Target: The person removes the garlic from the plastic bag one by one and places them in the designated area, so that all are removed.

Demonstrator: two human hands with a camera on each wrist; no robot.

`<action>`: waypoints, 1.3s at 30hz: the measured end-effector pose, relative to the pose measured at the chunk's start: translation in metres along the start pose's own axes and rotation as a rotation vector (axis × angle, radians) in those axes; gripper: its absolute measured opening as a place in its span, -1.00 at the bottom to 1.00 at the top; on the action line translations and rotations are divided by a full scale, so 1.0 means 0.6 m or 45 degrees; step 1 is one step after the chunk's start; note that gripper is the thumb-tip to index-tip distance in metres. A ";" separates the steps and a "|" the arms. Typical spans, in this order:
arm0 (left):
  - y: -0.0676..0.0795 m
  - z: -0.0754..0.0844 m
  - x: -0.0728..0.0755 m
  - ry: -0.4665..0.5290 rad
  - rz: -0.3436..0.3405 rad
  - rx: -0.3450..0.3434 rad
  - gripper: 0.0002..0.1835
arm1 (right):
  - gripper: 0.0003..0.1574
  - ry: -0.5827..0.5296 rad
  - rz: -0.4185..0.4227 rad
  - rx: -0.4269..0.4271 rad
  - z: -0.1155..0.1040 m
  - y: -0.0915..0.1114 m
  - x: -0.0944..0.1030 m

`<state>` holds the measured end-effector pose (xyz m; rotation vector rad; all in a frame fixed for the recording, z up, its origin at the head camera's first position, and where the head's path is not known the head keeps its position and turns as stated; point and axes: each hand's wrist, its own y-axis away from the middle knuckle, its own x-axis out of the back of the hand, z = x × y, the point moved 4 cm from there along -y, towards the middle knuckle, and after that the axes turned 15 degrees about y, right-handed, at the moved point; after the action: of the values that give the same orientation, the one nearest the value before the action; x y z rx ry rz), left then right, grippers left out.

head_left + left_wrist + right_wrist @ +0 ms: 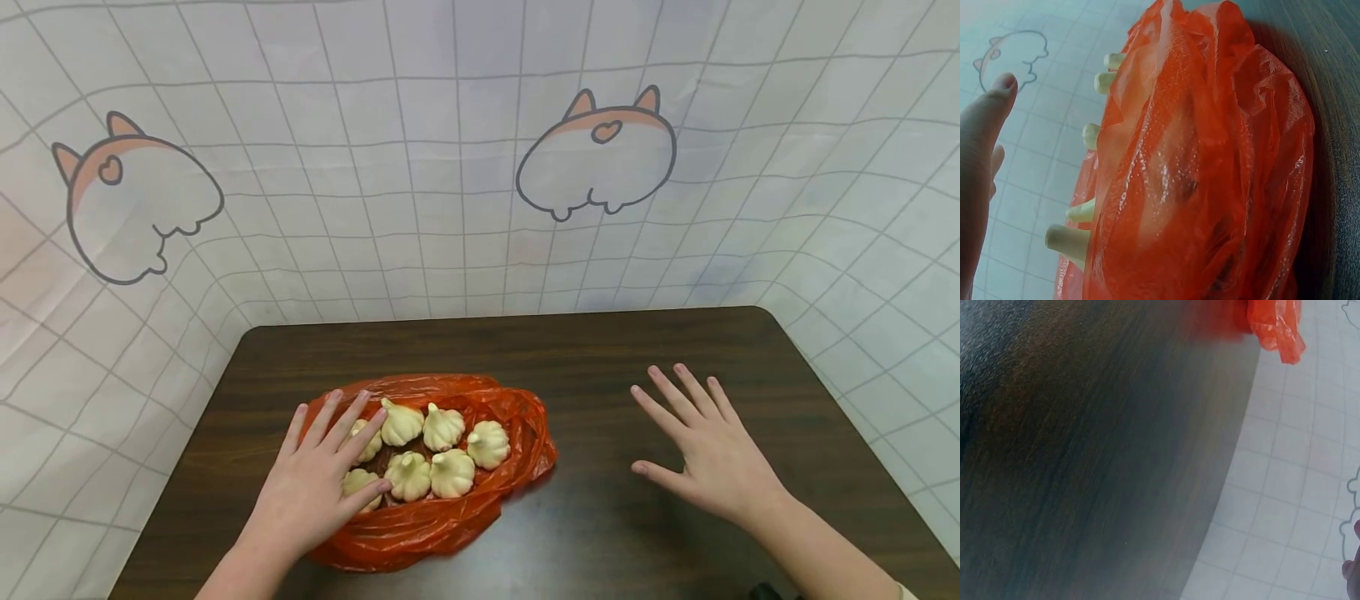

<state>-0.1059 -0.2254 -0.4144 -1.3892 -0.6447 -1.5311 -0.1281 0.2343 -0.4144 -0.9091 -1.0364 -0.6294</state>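
Several pale garlic bulbs (452,473) lie in an opened red plastic bag (420,533) on the left half of the table. Over the bag's left side my left hand (311,483) is spread with straight fingers, covering part of the bulbs there; it holds nothing. In the left wrist view the red bag (1197,156) fills the middle, with garlic stems (1069,240) poking past its edge and my thumb apart from it. Well to the right of the bag, my right hand (705,462) is spread above the table, holding nothing. Only its fingertips show in the right wrist view.
The dark wood-grain table (600,358) has rounded far corners. A white grid-patterned curtain (420,167) with cartoon animal drawings stands behind it and along both sides. A small black object (765,592) shows at the bottom edge near the right forearm.
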 end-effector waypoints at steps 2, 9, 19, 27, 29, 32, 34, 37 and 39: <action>0.001 0.000 0.000 0.000 0.003 0.000 -0.11 | 0.14 -0.003 -0.003 0.004 -0.001 -0.001 0.000; 0.003 -0.003 0.002 -0.003 0.006 -0.003 -0.12 | 0.13 -0.007 -0.004 0.022 -0.006 -0.004 -0.003; 0.015 -0.010 -0.002 0.026 0.013 0.010 -0.11 | 0.12 -0.008 -0.008 0.048 -0.015 -0.005 -0.004; 0.023 -0.030 -0.001 0.065 0.035 0.023 -0.12 | 0.08 -0.074 -0.030 0.073 -0.029 -0.012 -0.014; 0.026 -0.035 -0.002 0.067 0.027 0.032 -0.12 | 0.07 -0.093 -0.035 0.085 -0.034 -0.015 -0.017; 0.031 -0.042 -0.005 0.081 0.026 0.054 -0.12 | 0.03 -0.125 -0.026 0.101 -0.040 -0.022 -0.021; 0.034 -0.045 -0.004 0.097 0.032 0.075 -0.12 | 0.00 -0.147 -0.028 0.113 -0.045 -0.028 -0.024; 0.042 -0.052 -0.003 0.127 0.035 0.110 -0.12 | -0.05 -0.179 -0.041 0.126 -0.051 -0.036 -0.030; 0.047 -0.057 -0.002 0.151 0.037 0.133 -0.13 | -0.07 -0.198 -0.051 0.137 -0.055 -0.041 -0.033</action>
<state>-0.0968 -0.2666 -0.4288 -1.2152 -0.6198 -1.5226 -0.1413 0.1941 -0.4317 -0.8550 -1.2187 -0.5371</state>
